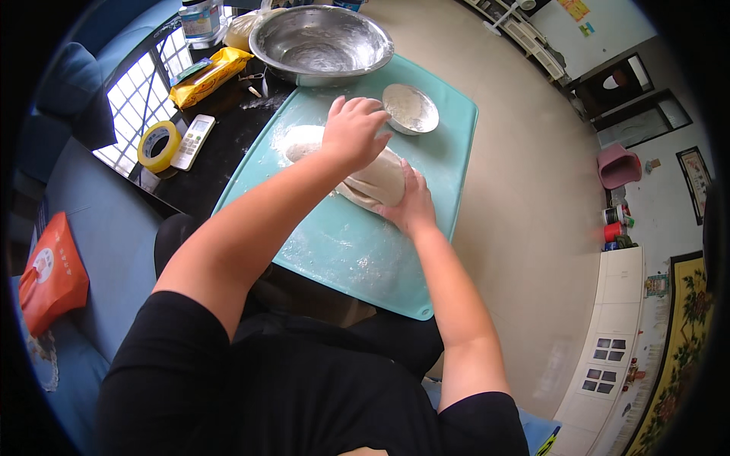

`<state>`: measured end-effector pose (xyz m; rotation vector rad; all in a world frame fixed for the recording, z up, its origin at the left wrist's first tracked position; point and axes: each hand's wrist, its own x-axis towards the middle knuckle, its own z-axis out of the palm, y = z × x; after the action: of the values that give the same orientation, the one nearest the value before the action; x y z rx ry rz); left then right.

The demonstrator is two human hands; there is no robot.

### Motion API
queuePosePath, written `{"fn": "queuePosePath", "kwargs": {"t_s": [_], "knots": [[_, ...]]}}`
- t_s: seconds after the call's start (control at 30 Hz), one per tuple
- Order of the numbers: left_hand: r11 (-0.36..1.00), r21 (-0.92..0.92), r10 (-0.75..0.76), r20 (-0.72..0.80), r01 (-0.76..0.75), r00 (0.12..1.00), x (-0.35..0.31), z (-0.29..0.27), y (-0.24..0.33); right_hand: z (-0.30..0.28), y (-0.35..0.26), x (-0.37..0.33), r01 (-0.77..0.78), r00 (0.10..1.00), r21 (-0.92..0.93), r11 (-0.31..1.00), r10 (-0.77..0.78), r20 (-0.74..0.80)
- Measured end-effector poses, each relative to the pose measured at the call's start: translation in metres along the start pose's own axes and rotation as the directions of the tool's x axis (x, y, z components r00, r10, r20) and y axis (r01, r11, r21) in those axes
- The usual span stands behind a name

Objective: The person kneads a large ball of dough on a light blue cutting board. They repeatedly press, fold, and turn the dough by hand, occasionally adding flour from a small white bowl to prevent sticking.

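Oblong off-white dough (382, 181), soft-looking and dusted with flour, on the middle-to-far part of the rectangular turquoise board (361, 262) with rounded corners. Lying aslant, from far left to near right, with a crease along the near side. Held at the right end by the bare right hand (411, 205) — grip clamped on the dough, fingers on the far side, thumb toward the near side. Over the middle of the dough, the bare left hand (354, 135), back upward, fingers slightly bent; cannot tell grip apart or together, nor any contact with the dough beneath.

Just beside the left hand, to the far right, a small round silver metal bowl (418, 130) with white flour (404, 106) inside. At the far left corner of the board, a large round silver metal bowl (274, 38) with floury inner walls. More flour at the dough's left end and in smears across the board's near part.

To the left, a glossy black tabletop (199, 186) — on it a slim white remote control (193, 142) beside a round roll of yellow tape (173, 140), then, farther off, a shiny yellow packet (211, 76) and a clear jar with a blue label (200, 23). Farthest left, an orange-red bag (57, 273) on a blue sofa (106, 243). To the right, smooth beige floor (517, 190) and a pink plastic tub (617, 167).
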<state>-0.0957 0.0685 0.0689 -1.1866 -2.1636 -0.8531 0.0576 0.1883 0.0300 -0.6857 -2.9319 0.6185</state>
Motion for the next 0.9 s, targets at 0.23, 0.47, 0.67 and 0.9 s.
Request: {"fn": "queuePosePath", "kwargs": {"t_s": [0.23,0.47,0.67,0.9], "knots": [[0.545,-0.497,-0.709,0.158,0.675,0.688,-0.125,0.005,0.013,-0.013,-0.021,0.021,-0.301,0.953,0.073,0.951,0.302,0.009],[0.277,-0.59,-0.774,0.331,0.759,0.54,-0.124,0.01,-0.004,0.019,-0.037,-0.013,-0.448,0.844,0.861,0.239,0.431,0.32],[0.634,-0.526,-0.451,0.344,0.567,0.824,-0.1,-0.04,0.019,0.011,-0.074,-0.058,-0.607,0.786,0.783,-0.138,0.045,0.617],[0.979,0.05,-0.168,0.738,0.195,0.654,-0.044,-0.062,0.03,-0.042,-0.074,-0.063,0.082,0.925,-0.228,0.97,0.011,0.379]]}}
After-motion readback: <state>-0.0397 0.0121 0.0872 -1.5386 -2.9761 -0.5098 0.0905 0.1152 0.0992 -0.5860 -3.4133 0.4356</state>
